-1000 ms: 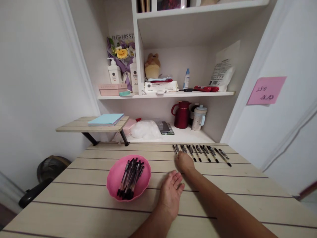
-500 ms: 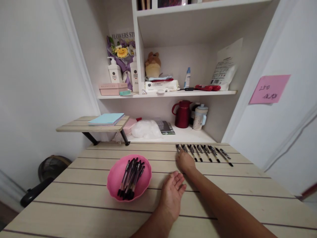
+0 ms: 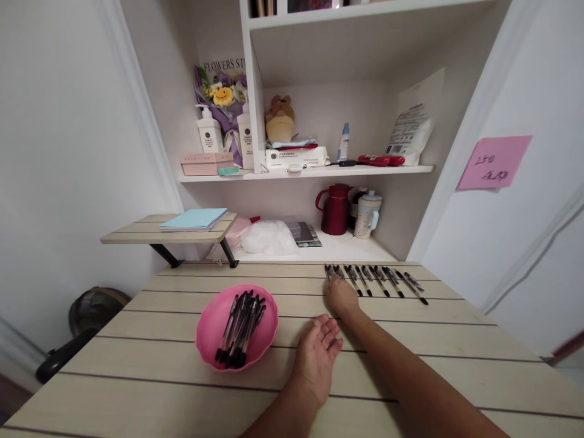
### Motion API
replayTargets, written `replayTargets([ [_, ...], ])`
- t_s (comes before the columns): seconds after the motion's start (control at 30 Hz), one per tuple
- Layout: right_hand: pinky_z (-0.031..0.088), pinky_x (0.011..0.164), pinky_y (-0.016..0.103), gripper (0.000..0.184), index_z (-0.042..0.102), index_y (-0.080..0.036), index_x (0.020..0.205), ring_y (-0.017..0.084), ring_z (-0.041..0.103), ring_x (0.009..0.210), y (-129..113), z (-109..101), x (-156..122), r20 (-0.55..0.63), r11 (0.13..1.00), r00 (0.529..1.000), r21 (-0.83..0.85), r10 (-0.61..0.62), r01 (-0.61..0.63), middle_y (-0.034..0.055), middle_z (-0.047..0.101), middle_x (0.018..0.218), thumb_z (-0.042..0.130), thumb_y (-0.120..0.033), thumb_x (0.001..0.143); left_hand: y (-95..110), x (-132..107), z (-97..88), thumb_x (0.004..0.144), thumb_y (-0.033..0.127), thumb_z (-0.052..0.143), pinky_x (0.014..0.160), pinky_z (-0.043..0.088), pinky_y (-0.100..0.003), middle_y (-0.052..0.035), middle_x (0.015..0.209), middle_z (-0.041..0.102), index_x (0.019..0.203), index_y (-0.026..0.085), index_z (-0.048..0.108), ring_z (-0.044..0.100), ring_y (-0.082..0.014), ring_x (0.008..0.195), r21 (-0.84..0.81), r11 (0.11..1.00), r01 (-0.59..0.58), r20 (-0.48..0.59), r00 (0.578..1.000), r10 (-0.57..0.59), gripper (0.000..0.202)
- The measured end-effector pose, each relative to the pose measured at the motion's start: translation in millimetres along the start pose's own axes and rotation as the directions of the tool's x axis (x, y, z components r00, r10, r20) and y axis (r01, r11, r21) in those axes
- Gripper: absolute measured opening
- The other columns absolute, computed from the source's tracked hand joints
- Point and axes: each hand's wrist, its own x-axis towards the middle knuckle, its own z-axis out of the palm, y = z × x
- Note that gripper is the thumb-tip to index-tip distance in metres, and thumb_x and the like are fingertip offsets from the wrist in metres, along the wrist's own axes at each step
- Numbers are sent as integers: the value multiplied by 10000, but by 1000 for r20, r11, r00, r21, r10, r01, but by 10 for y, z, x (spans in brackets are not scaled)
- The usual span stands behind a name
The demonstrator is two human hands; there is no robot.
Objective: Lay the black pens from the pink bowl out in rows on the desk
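My right hand point(image 3: 341, 295) reaches to the left end of a row of black-capped pens point(image 3: 378, 280) on the table. Its fingers are closed on a pen point(image 3: 327, 272) whose tip end shows just beyond them; the rest is hidden under the hand. Several pens lie side by side to its right, slanting slightly. My left hand point(image 3: 317, 356) rests on the table, palm turned up, fingers loosely apart, holding nothing. Left of it stands a pink scalloped bowl point(image 3: 204, 331) with a bundle of similar pens point(image 3: 240, 328) inside.
A small raised wooden shelf point(image 3: 137, 231) carries blue paper point(image 3: 194, 219) at the back left. Behind the table, a white cabinet holds a red jug point(image 3: 335, 210), a pale cup point(image 3: 367, 216) and a plastic bag point(image 3: 269, 237). A pink note point(image 3: 495, 162) hangs on the right wall.
The view has shifted very slightly. Both hands, the bowl and the row of pens keep nearly the same places.
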Motion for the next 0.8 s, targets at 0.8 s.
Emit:
replayTargets([
  [0.8, 444, 754, 320, 357, 581, -60, 1004, 247, 629, 891, -6, -51, -77, 7, 992, 999, -116, -39, 39, 204, 649, 961, 351, -289, 853, 1, 16, -11, 743, 292, 580, 815, 410, -320, -112, 989, 609, 978, 138, 590, 570, -188, 910, 3, 1000, 3, 12, 1000, -3, 281],
])
